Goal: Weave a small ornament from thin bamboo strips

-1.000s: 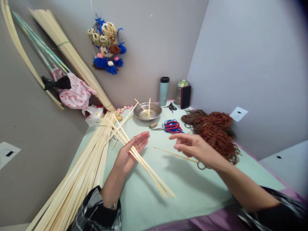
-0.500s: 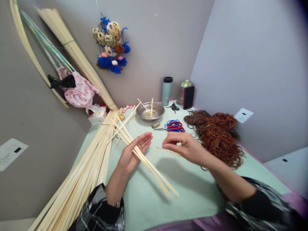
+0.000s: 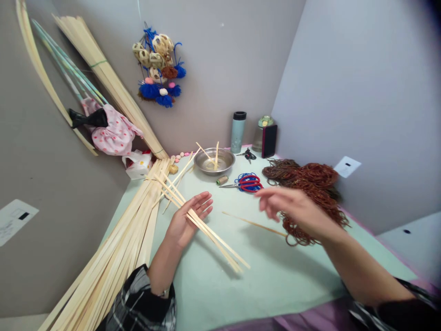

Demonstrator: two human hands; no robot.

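Palm up, my left hand [image 3: 188, 223] holds a few thin pale strips [image 3: 215, 238] under its thumb, with the fingers stretched out. The strips slant across the palm from upper left to lower right. My right hand [image 3: 287, 204], somewhat blurred, is in the air near the brown yarn [image 3: 319, 184], fingers apart and nothing visible in it. A single thin strip [image 3: 257, 224] lies on the green table between the hands. Beyond them are red-handled scissors [image 3: 250, 183] on blue cord and a small spool of thread [image 3: 222, 180].
A metal bowl [image 3: 225, 165] with strips in it stands at the back, near a blue-green tumbler [image 3: 238, 133], keys [image 3: 248, 155], a bottle and a phone [image 3: 269, 141]. Long wide strips [image 3: 117, 248] cover the left side. Woven balls [image 3: 160, 59] hang on the wall.
My right hand has moved to the right and its fingers have opened. The strip on the table shows more fully. My left hand has shifted slightly left with its strips.
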